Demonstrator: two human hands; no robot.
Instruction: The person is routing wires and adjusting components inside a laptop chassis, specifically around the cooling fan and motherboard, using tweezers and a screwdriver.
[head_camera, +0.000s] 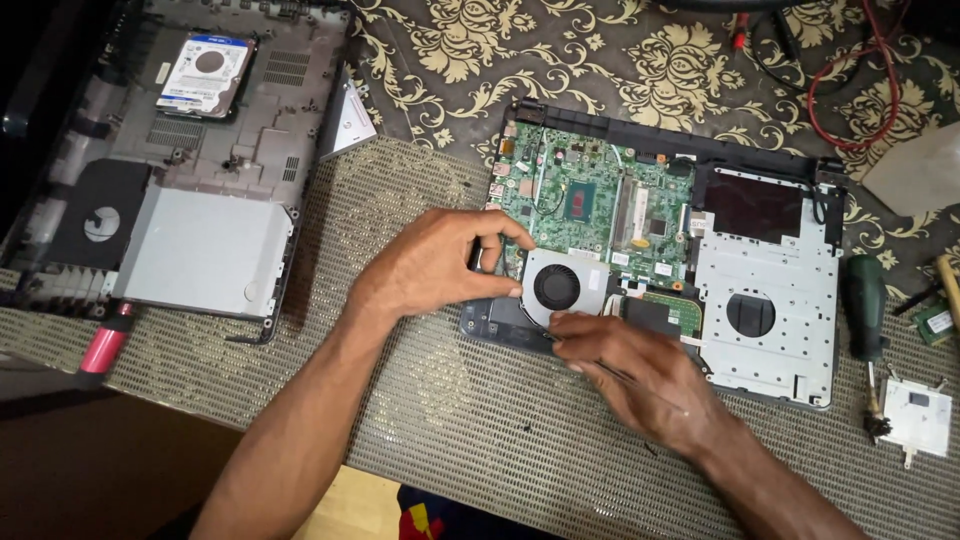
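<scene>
- Resting over the near left part of the opened laptop chassis (770, 300), the left hand (435, 265) is curling its fingers (505, 232) narrowly around the left edge of the round cooling fan (560, 288), thumb at the fan's near rim.
- Pressing down just at the near edge of that fan, the right hand (640, 375) is pinching a thin dark tool (600, 368) between its fingers; what kind of tool it is cannot be told.
- Sitting in the near left corner of the chassis, the fan is lying flat beside the green motherboard (590, 200), which is filling the far left part of the chassis.
- Lying toward the far left corner of the desk (420, 420), a grey laptop bottom cover (200, 220) is carrying a flat hard drive (205, 72) on its far part.
- Poking out at the desk's left edge, a pink-handled tool (100, 350) is lying just beside the cover's near edge.
- Lying near the desk's right edge, a green-handled screwdriver (865, 310) is pointing toward a small white metal bracket (915, 415).
- Trailing across the far right corner, a red wire (850, 80) is looping over the patterned cloth (640, 60).
</scene>
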